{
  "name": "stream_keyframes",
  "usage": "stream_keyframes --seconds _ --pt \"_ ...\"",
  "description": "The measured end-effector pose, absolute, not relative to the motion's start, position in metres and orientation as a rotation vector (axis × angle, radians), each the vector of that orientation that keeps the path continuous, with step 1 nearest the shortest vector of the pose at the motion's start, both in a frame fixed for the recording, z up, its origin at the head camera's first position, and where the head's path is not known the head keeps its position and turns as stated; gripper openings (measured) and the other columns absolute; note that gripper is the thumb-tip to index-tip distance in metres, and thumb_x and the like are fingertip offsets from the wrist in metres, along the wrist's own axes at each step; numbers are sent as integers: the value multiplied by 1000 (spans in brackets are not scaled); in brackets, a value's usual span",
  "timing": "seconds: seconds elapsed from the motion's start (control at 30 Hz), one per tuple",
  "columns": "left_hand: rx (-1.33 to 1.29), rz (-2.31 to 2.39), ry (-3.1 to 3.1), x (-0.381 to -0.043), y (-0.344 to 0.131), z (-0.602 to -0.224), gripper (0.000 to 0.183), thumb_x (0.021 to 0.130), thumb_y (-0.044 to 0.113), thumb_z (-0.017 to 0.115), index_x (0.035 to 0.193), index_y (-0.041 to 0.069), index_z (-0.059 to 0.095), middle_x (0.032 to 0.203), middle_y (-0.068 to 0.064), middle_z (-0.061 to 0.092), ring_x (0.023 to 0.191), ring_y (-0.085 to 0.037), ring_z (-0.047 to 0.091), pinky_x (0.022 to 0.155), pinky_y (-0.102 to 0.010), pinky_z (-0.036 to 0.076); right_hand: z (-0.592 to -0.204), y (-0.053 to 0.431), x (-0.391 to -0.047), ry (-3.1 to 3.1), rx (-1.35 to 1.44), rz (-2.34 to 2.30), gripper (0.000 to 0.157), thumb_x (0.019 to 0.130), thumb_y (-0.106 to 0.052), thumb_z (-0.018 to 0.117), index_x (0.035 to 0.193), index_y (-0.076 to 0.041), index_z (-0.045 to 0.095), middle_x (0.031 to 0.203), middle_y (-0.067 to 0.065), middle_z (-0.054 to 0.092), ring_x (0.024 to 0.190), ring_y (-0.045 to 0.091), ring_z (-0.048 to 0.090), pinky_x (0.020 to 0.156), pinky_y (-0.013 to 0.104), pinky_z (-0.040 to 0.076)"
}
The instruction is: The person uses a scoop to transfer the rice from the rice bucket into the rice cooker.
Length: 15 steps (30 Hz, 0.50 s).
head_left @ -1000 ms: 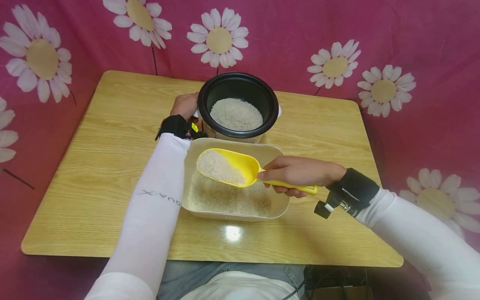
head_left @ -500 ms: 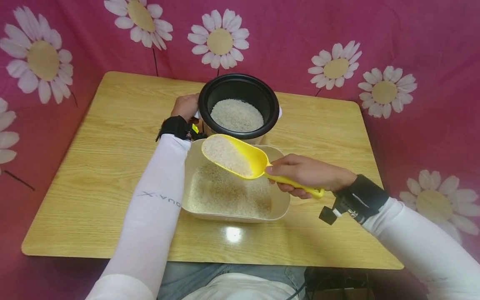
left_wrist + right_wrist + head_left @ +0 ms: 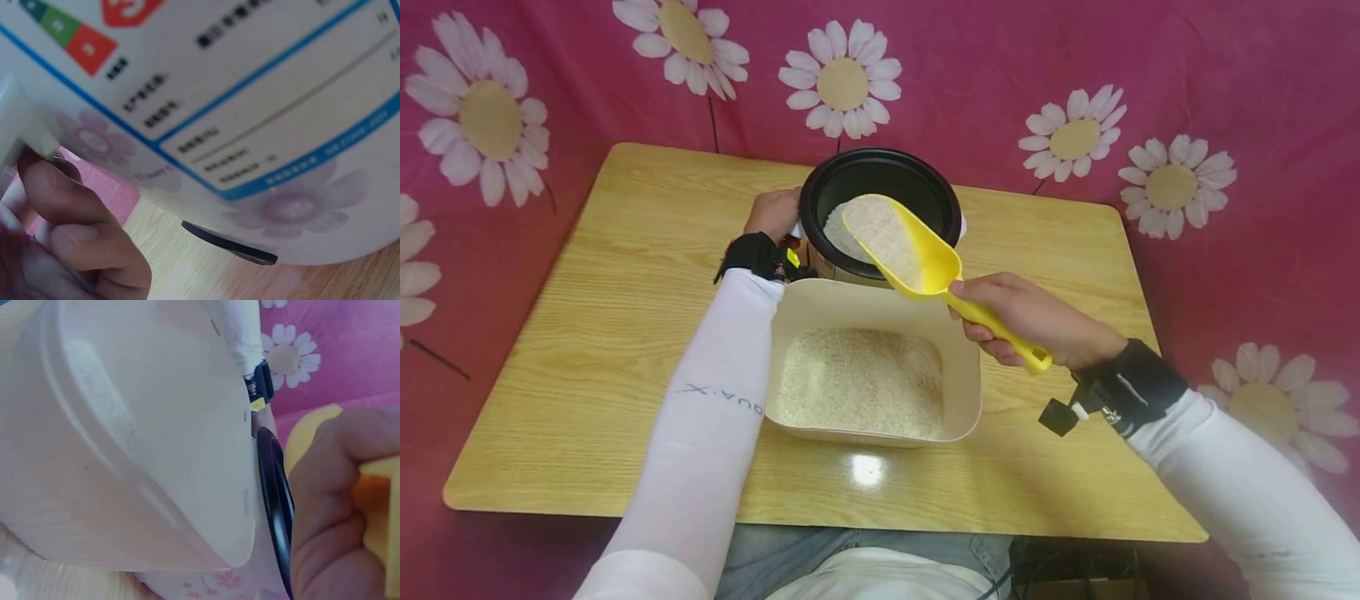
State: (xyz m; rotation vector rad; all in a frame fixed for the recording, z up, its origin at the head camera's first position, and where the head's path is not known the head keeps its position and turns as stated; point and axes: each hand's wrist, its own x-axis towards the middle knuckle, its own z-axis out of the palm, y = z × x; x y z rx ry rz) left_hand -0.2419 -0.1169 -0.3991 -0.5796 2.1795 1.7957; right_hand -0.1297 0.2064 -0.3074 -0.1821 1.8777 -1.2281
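My right hand [image 3: 1022, 317] grips the handle of a yellow scoop [image 3: 938, 260]. Pale rice [image 3: 887, 237] fills the scoop's front part, which hangs over the near side of a rice cooker's black inner pot [image 3: 917, 179]. More rice lies in that pot, partly hidden by the scoop. With curled fingers my left hand [image 3: 81, 231] holds the white side handle [image 3: 25, 125] of the rice cooker [image 3: 206, 162], whose body bears flower prints and a label. In front of the cooker stands a cream plastic bin [image 3: 872, 300] with a layer of rice [image 3: 857, 383] on its bottom.
Both containers stand on a wood-grain table [image 3: 625, 333], the bin between me and the cooker. Behind the table and along its sides hangs a pink cloth [image 3: 955, 67] with white daisies. A wrist camera [image 3: 1060, 415] juts out below my right wrist.
My right hand has lifted the loaded scoop from above the bin, moving it away from me and slightly right, over the cooker's pot. The left hand stays on the cooker's handle.
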Motion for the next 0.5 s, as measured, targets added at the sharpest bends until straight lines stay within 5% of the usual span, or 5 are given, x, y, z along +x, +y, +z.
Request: stream_keyframes --seconds 0.5 --pt "-568 1806 2185 -242 -117 -400 43 98 52 60 121 18 72 101 -1 61 87 -18 57 62 -23 52 -308 196 -151 1961 -56 -1300 43 109 -48 43 105 -5 49 68 -4 48 48 11 44 46 22 40"
